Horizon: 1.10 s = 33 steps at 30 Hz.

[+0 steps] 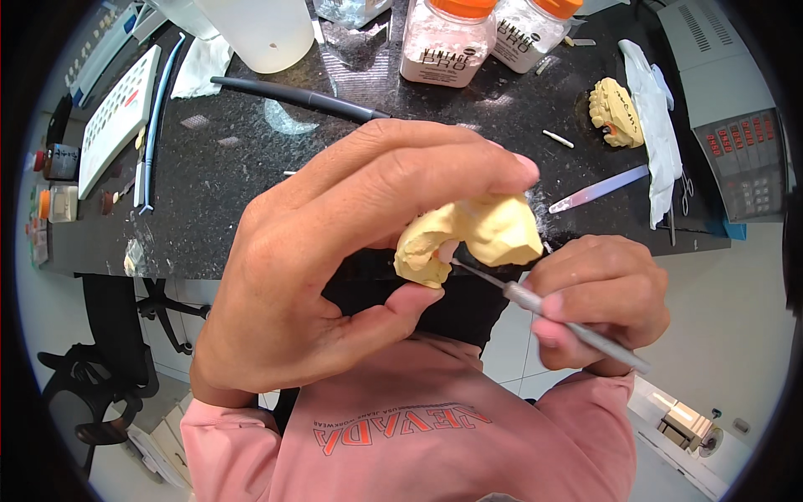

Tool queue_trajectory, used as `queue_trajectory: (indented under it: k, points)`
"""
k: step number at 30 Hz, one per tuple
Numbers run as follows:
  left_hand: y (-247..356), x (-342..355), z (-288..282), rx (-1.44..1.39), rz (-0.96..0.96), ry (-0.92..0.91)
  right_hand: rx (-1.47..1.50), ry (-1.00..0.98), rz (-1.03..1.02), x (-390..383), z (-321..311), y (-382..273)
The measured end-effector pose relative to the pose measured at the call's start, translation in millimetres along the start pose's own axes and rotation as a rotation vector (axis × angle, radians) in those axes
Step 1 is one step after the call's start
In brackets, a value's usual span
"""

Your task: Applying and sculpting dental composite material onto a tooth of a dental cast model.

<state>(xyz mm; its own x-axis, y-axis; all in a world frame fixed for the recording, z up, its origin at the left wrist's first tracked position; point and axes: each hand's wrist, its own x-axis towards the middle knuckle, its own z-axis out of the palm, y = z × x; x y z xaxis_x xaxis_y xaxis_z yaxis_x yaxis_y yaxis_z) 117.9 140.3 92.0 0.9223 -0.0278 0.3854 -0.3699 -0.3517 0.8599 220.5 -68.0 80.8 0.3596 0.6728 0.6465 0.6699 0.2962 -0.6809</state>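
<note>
My left hand (335, 243) grips a yellow plaster dental model (506, 227) between the fingertips above and the thumb below. A small pinkish-white tooth piece (448, 250) shows in the model's gap. In my right hand (598, 297) is a slim metal dental carver (577, 322), held like a pen. Its thin tip points left and reaches the tooth piece; whether it touches cannot be made out. Both hands are raised in front of my chest, before the near edge of the dark table.
On the dark table (242, 184) lie a black pen-like tool (293, 96), a blue-handled tool (163, 117) and a white palette (121, 121). Powder jars (447, 46) and a translucent cup (263, 33) stand behind. Another yellow model (615, 113), tissue (652, 125) and tweezers (598, 188) are at right.
</note>
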Motion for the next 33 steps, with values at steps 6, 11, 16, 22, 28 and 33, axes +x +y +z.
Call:
queue_trajectory:
  k: [6,11,16,22,28,33]
  points:
    - [-2,-5,7,-0.038,0.022,0.05,0.129,0.327,0.347,-12,-14,-13]
    - [18,-2,11,0.22,-0.06,-0.039,0.198,0.312,0.434,-5,-22,-16]
    - [23,6,20,0.319,-0.015,-0.073,0.299,0.302,0.486,0,-26,-19]
    - [21,8,20,0.363,-0.039,-0.088,0.211,0.323,0.46,-2,-31,-12]
    - [8,10,15,-0.129,-0.224,0.093,0.25,0.361,0.246,-11,-29,-9]
    - [5,10,14,-0.097,-0.134,0.078,-0.017,0.088,0.201,-10,-20,-7]
